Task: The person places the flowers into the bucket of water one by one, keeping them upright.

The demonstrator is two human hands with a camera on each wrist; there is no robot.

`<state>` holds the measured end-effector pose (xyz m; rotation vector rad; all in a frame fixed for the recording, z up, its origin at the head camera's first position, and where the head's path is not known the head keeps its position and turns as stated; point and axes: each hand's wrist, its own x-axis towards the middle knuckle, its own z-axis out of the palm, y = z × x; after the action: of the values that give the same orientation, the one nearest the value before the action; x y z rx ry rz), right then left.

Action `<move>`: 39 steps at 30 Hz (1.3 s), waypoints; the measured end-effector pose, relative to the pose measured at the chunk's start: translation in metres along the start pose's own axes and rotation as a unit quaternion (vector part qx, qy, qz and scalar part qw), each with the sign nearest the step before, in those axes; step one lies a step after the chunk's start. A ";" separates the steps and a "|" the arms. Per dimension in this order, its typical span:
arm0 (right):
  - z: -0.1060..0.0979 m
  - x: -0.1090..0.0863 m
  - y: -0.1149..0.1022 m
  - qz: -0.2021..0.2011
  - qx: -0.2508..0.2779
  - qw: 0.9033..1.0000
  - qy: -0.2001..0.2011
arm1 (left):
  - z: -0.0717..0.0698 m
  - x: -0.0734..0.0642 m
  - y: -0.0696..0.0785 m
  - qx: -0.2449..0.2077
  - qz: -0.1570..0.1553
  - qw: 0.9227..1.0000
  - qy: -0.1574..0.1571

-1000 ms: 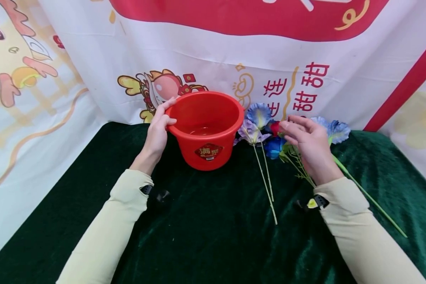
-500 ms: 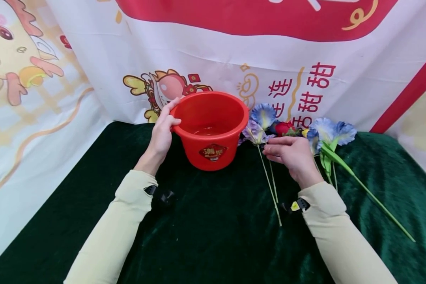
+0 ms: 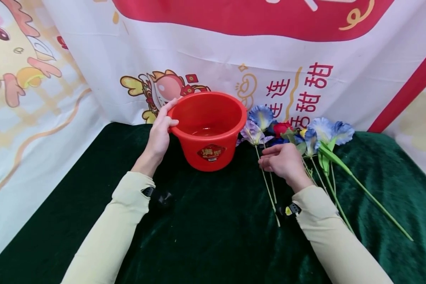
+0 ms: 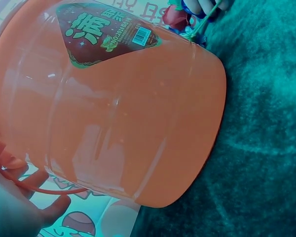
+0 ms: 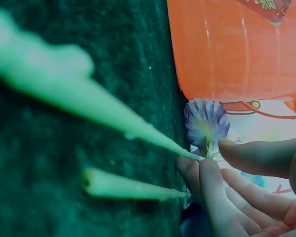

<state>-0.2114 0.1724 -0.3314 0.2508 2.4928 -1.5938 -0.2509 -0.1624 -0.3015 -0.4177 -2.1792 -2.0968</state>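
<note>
A red bucket (image 3: 207, 148) stands upright on the dark green cloth. My left hand (image 3: 158, 134) grips its rim on the left side; in the left wrist view the fingers (image 4: 32, 182) lie at the rim and the thin red handle. My right hand (image 3: 284, 163) is at the stems of two artificial irises, right of the bucket. The nearer one has a purple bloom (image 3: 253, 133), the other a blue bloom (image 3: 262, 116). In the right wrist view the fingertips touch a pale green stem (image 5: 123, 116), while the thumb (image 5: 256, 155) stands apart from them.
Right of my right hand lie a red rose (image 3: 281, 128), more blue irises (image 3: 323, 130) and a long green stem (image 3: 380, 205). A printed white backdrop (image 3: 206, 47) hangs behind the cloth's far edge.
My right hand has moved left and lower, from over the rose to the iris stems, uncovering the flowers on the right. The left hand keeps its hold on the bucket.
</note>
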 end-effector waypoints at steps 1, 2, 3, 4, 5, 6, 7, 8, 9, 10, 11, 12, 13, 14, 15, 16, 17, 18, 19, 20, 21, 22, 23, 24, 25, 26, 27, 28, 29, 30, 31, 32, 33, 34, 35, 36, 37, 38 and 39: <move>0.001 0.001 0.001 0.001 0.005 1.000 -0.003 | 0.000 0.000 0.000 0.001 -0.002 1.000 0.000; 0.001 0.001 0.002 0.003 0.009 1.000 -0.003 | -0.001 0.000 -0.001 0.003 -0.002 1.000 -0.001; 0.002 0.002 0.002 0.004 0.014 1.000 -0.004 | -0.001 0.000 -0.001 0.004 -0.002 1.000 -0.002; 0.002 0.002 0.003 0.005 0.018 1.000 -0.005 | -0.001 -0.001 -0.001 0.005 -0.002 1.000 -0.003; 0.002 0.003 0.003 0.006 0.023 1.000 -0.006 | -0.001 -0.001 -0.001 0.006 -0.001 1.000 -0.003; 0.002 0.003 0.003 0.007 0.026 1.000 -0.007 | -0.001 0.000 -0.001 0.005 0.000 1.000 -0.004; 0.002 0.004 0.003 0.007 0.029 1.000 -0.010 | -0.001 0.000 -0.001 0.005 0.002 1.000 -0.004; 0.001 0.004 0.002 0.008 0.033 0.999 -0.014 | -0.001 0.000 -0.001 0.005 0.003 1.000 -0.004; 0.001 0.004 0.002 0.010 0.038 0.999 -0.018 | -0.001 0.000 -0.001 0.004 0.005 1.000 -0.004; 0.000 0.004 0.001 0.012 0.044 0.999 -0.022 | -0.001 0.001 -0.001 0.003 0.007 1.000 -0.005; -0.001 0.003 0.000 0.013 0.052 0.998 -0.027 | 0.000 0.001 -0.001 0.002 0.008 1.000 -0.005; -0.003 0.002 -0.002 0.014 0.063 0.997 -0.033 | 0.000 0.001 -0.001 0.001 0.010 1.000 -0.006; -0.004 0.002 -0.003 0.015 0.074 0.996 -0.038 | 0.000 0.002 -0.001 0.001 0.011 1.000 -0.006; -0.005 0.001 -0.004 0.016 0.086 0.995 -0.042 | 0.001 0.002 -0.001 0.000 0.013 1.000 -0.006; -0.006 0.000 -0.006 0.015 0.097 0.994 -0.046 | 0.001 0.002 -0.001 0.001 0.014 1.000 -0.006; -0.007 -0.001 -0.007 0.014 0.109 0.993 -0.049 | 0.002 0.003 -0.001 0.001 0.014 1.000 -0.006; -0.008 -0.002 -0.008 0.013 0.118 0.992 -0.050 | 0.002 0.002 -0.001 0.002 0.015 1.000 -0.006; -0.009 -0.002 -0.010 0.009 0.126 0.991 -0.051 | 0.002 0.002 -0.001 0.003 0.014 1.000 -0.005; -0.009 -0.003 -0.011 0.006 0.132 0.990 -0.050 | 0.001 0.002 -0.001 0.003 0.014 1.000 -0.005; -0.010 -0.003 -0.012 0.001 0.139 0.989 -0.049 | 0.001 0.002 -0.002 0.004 0.013 1.000 -0.005; -0.010 -0.004 -0.013 -0.004 0.146 0.988 -0.046 | 0.000 0.001 -0.002 0.005 0.012 1.000 -0.005; -0.009 -0.004 -0.014 -0.009 0.154 0.987 -0.044 | -0.001 0.001 -0.001 0.007 0.011 1.000 -0.006; -0.008 -0.004 -0.015 -0.013 0.160 0.986 -0.041 | -0.002 0.000 -0.001 0.009 0.009 1.000 -0.007; -0.006 -0.004 -0.016 -0.018 0.166 0.985 -0.040 | -0.003 -0.001 -0.001 0.010 0.009 1.000 -0.007; -0.006 -0.004 -0.017 -0.021 0.175 0.984 -0.039 | -0.004 -0.001 0.000 0.013 0.010 1.000 -0.008; -0.005 -0.005 -0.017 -0.024 0.183 0.982 -0.036 | -0.004 -0.001 0.000 0.016 0.011 1.000 -0.009; -0.005 -0.005 -0.018 -0.026 0.190 0.981 -0.034 | -0.005 -0.001 0.001 0.017 0.013 1.000 -0.011; -0.006 -0.005 -0.019 -0.026 0.194 0.980 -0.033 | -0.005 -0.001 0.001 0.017 0.015 1.000 -0.011; -0.007 -0.006 -0.020 -0.027 0.197 0.979 -0.032 | -0.004 0.000 0.001 0.018 0.017 1.000 -0.012; -0.008 -0.006 -0.020 -0.027 0.202 0.979 -0.031 | -0.003 0.000 0.001 0.017 0.018 1.000 -0.013; -0.009 -0.006 -0.020 -0.028 0.206 0.978 -0.030 | -0.003 0.001 0.001 0.015 0.018 1.000 -0.014; -0.011 -0.006 -0.021 -0.028 0.209 0.977 -0.028 | -0.002 0.001 0.000 0.015 0.018 1.000 -0.015; -0.012 -0.006 -0.021 -0.029 0.211 0.977 -0.027 | -0.001 0.001 -0.001 0.014 0.018 1.000 -0.015; -0.013 -0.006 -0.021 -0.030 0.214 0.976 -0.027 | -0.001 0.001 -0.001 0.013 0.018 1.000 -0.015; -0.014 -0.006 -0.021 -0.031 0.217 0.975 -0.027 | -0.001 0.001 -0.002 0.013 0.017 1.000 -0.014; -0.014 -0.006 -0.021 -0.033 0.220 0.975 -0.027 | -0.001 0.000 -0.003 0.012 0.016 1.000 -0.012; -0.015 -0.005 -0.020 -0.034 0.223 0.974 -0.028 | -0.001 0.000 -0.004 0.011 0.016 1.000 -0.011; -0.015 -0.005 -0.021 -0.035 0.225 0.973 -0.028 | -0.001 -0.001 -0.004 0.010 0.015 1.000 -0.009; -0.016 -0.005 -0.021 -0.035 0.228 0.973 -0.029 | -0.001 -0.001 -0.005 0.007 0.015 1.000 -0.008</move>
<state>-0.2127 0.1782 -0.3056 0.1702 2.0819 -2.1558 -0.2510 -0.1637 -0.3063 -0.4629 -2.1814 -2.0681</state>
